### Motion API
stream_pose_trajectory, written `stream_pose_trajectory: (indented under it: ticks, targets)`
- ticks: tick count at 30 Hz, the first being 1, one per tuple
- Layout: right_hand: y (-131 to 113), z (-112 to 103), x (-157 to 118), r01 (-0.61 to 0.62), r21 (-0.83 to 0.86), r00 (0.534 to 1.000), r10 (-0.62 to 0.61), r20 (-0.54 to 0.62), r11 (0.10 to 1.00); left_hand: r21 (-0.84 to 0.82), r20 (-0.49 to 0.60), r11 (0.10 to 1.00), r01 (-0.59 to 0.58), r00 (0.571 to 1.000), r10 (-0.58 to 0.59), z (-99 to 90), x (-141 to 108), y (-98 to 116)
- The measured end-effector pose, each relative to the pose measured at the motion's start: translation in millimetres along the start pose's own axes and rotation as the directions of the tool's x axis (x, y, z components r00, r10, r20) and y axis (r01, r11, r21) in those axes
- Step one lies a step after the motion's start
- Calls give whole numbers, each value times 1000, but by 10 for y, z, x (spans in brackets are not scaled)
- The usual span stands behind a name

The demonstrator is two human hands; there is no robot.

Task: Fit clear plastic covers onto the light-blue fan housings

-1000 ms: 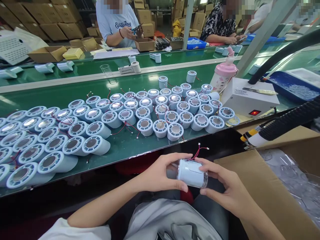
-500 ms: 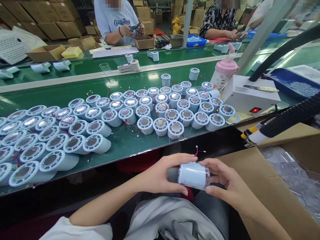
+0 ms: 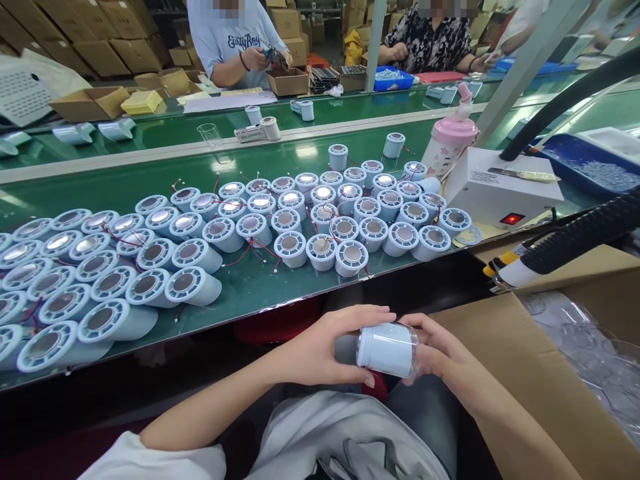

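Note:
A light blue cylindrical motor housing (image 3: pixel 384 349) lies sideways between my two hands, above my lap. A clear plastic sleeve surrounds it and shows at its right end. My left hand (image 3: pixel 336 347) grips its left end, thumb below and fingers along the top. Around the right end, my right hand (image 3: pixel 440 347) has its fingers and thumb closed on the clear sleeve. Several similar housings (image 3: pixel 351 259) stand in rows on the green bench (image 3: pixel 250 283) ahead, with thin red and black wires between them.
At my right an open carton (image 3: pixel 500 347) contains clear plastic pieces (image 3: pixel 575 340). A white box with a red switch (image 3: pixel 500 187), a pink-lidded cup (image 3: pixel 450 143) and a black hose (image 3: pixel 580 233) stand near the bench's right end. Two people (image 3: pixel 235 47) work across the line.
My right hand's fingers have closed in and shifted around the sleeve's end. The wires that stuck up behind the housing no longer show. Two standing housings at the back have moved slightly right.

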State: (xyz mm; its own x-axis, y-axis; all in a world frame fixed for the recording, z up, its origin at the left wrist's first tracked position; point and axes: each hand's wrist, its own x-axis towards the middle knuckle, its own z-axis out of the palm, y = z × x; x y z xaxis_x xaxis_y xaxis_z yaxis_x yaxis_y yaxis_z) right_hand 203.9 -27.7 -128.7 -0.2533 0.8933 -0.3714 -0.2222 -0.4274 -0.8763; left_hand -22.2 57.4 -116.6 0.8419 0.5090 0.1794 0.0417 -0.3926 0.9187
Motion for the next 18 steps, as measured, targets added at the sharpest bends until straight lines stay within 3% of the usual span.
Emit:
stream_pose_trajectory:
  ticks: [10, 18]
  targets:
    - [19, 100, 62, -116, 138, 993, 115, 13, 984, -64, 12, 998, -13, 1000, 14, -11, 17, 14]
    - [-16, 118, 81, -353, 248, 935, 332, 124, 902, -63, 18, 998, -7, 1000, 8, 6, 13, 9]
